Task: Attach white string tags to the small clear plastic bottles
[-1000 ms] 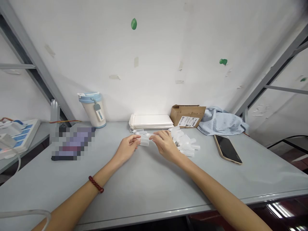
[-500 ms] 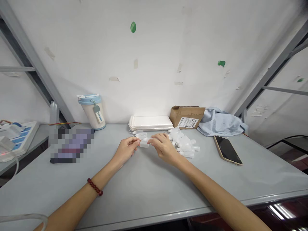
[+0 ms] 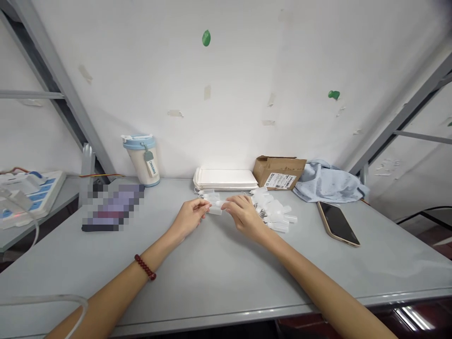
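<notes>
In front of the white packet, left hand and right hand narrowly pinch a small bottle from opposite ends — best kept light, aligned; a bottle pile lies front-right of the packet.

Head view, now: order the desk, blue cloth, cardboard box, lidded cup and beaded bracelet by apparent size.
1. Desk
2. Blue cloth
3. Cardboard box and lidded cup: too alike to rank
4. Beaded bracelet

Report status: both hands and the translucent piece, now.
Left hand, right hand: both pinching small translucent piece. Heap of translucent pieces beside right hand. White stack, brown box behind.
</notes>
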Demonstrator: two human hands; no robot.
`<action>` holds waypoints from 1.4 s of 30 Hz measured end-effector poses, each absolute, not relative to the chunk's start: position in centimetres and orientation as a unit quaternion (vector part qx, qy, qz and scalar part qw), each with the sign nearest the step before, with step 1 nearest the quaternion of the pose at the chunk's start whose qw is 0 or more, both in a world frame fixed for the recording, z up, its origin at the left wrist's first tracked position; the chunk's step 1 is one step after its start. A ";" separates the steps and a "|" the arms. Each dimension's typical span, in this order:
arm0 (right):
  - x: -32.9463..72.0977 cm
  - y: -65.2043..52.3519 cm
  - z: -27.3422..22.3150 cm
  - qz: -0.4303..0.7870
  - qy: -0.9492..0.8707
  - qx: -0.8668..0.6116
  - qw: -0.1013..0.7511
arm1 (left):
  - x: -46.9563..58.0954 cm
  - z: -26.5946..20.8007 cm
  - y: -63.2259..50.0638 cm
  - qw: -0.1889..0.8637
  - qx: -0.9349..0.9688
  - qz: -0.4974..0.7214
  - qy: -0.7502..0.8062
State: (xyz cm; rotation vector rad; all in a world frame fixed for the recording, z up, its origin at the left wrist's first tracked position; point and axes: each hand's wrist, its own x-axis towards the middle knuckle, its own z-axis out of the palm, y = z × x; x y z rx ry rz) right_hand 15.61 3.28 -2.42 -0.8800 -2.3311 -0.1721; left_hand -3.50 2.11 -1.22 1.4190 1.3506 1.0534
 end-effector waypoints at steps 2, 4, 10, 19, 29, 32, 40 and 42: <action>15.6 3.2 -2.4 -0.063 -0.887 -0.329 0.318 | -3.5 -1.2 2.1 0.443 0.573 0.421 0.546; 15.6 3.2 -2.3 -0.061 -0.888 -0.326 0.317 | -3.4 -1.2 2.0 0.445 0.573 0.422 0.544; 15.6 3.3 -2.5 -0.057 -0.889 -0.318 0.325 | -3.4 -1.2 2.2 0.455 0.570 0.428 0.535; 15.6 2.9 -2.0 -0.019 -0.901 -0.297 0.317 | -3.4 -1.3 2.2 0.449 0.580 0.428 0.529; 15.6 3.1 -2.3 -0.039 -0.895 -0.303 0.326 | -3.6 -2.0 2.4 0.427 0.605 0.422 0.524; 15.6 3.2 -2.3 -0.041 -0.894 -0.302 0.328 | -3.6 -2.2 2.4 0.421 0.613 0.415 0.524; 15.8 3.2 -2.3 -0.041 -0.897 -0.309 0.315 | -3.6 -2.3 2.4 0.407 0.628 0.412 0.520; 15.8 3.3 -2.4 -0.043 -0.898 -0.309 0.311 | -3.6 -2.3 2.4 0.405 0.629 0.413 0.519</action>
